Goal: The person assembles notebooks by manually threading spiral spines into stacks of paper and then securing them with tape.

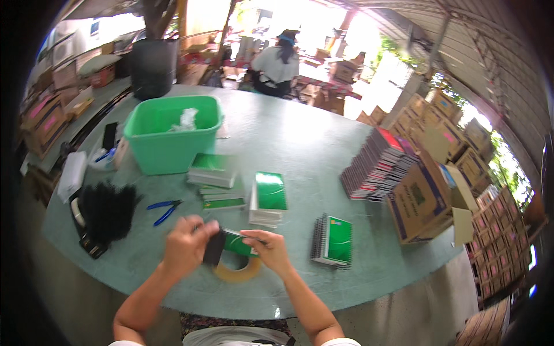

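Upper left of the tabletop [300, 138] — tub [170, 135]; pliers [164, 209] below it; notebooks [333, 241] lower right, box [424, 199] far right.

Ahead: blocked by notebook stacks [238, 190].
Left: pliers [163, 210], black coil pile [107, 210].
Right: spiral notebooks [333, 241]; bare tabletop [300, 144] is left beyond.

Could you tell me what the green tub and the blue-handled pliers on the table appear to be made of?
The green tub looks like moulded plastic: even colour, thin rim, dull sheen. The pliers seem metal-jawed, with blue handles probably sleeved in plastic or rubber; they are too small to tell.
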A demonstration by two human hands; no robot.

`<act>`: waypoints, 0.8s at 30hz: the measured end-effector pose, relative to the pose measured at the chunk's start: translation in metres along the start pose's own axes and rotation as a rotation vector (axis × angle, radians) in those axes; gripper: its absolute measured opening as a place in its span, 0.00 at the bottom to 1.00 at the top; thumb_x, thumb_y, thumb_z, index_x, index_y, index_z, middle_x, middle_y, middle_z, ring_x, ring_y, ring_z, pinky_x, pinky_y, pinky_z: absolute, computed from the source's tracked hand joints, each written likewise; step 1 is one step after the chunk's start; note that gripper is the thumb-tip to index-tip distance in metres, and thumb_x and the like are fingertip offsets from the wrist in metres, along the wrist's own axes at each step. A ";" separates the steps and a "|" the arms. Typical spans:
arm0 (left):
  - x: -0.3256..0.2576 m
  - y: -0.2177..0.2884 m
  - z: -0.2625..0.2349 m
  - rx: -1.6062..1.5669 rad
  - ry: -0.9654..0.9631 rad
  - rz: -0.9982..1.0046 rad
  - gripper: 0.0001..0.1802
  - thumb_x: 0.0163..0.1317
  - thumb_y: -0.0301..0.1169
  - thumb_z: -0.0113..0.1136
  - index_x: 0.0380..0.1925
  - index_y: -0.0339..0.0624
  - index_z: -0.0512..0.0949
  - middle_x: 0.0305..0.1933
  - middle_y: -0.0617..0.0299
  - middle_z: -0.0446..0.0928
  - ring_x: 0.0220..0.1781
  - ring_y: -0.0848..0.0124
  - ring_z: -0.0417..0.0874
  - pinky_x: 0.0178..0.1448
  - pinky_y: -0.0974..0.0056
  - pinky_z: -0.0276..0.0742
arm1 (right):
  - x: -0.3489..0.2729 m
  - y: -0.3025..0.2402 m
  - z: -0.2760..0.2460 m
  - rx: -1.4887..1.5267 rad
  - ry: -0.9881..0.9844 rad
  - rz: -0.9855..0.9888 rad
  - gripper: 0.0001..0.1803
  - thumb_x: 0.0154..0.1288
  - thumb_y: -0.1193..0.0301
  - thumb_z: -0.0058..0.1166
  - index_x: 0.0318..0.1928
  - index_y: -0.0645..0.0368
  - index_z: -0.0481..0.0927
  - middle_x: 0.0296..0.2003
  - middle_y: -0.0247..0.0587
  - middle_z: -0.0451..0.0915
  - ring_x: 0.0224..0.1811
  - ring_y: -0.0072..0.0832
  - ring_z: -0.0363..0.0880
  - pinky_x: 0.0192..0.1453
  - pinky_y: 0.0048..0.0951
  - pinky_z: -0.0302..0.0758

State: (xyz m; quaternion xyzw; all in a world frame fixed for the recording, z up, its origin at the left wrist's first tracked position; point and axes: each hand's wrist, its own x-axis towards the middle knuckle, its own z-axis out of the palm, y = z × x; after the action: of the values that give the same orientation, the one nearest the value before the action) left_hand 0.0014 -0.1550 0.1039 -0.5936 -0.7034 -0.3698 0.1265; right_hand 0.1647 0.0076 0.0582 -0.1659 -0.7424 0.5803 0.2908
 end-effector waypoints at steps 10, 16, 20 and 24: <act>0.009 0.011 0.004 -0.038 0.063 0.110 0.17 0.47 0.19 0.62 0.39 0.46 0.78 0.38 0.57 0.71 0.34 0.63 0.74 0.36 0.63 0.71 | -0.010 0.008 0.001 -0.030 0.049 -0.048 0.10 0.60 0.79 0.54 0.43 0.62 0.81 0.37 0.37 0.84 0.40 0.19 0.81 0.45 0.20 0.75; 0.012 0.013 0.005 -0.078 0.109 0.095 0.16 0.47 0.19 0.63 0.38 0.45 0.78 0.36 0.58 0.70 0.34 0.63 0.75 0.36 0.63 0.73 | -0.011 0.010 0.000 0.024 0.062 -0.012 0.13 0.59 0.85 0.49 0.43 0.63 0.82 0.35 0.34 0.83 0.39 0.18 0.79 0.46 0.20 0.74; 0.030 0.026 -0.005 -0.175 0.263 -0.036 0.17 0.44 0.20 0.65 0.37 0.46 0.79 0.35 0.60 0.72 0.34 0.64 0.77 0.37 0.64 0.74 | -0.016 0.003 0.000 0.031 0.089 0.016 0.13 0.58 0.85 0.50 0.42 0.63 0.82 0.35 0.34 0.83 0.38 0.17 0.78 0.45 0.18 0.73; 0.013 0.024 0.011 -0.094 0.011 0.029 0.18 0.43 0.22 0.68 0.38 0.48 0.79 0.35 0.59 0.73 0.32 0.64 0.78 0.33 0.65 0.75 | -0.013 0.003 0.005 -0.052 0.086 0.013 0.09 0.57 0.82 0.55 0.39 0.64 0.82 0.34 0.35 0.83 0.38 0.19 0.79 0.44 0.21 0.74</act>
State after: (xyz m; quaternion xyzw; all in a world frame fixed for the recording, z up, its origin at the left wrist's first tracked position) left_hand 0.0227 -0.1371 0.1127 -0.6069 -0.6761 -0.4037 0.1075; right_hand 0.1713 -0.0028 0.0512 -0.2028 -0.7429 0.5551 0.3143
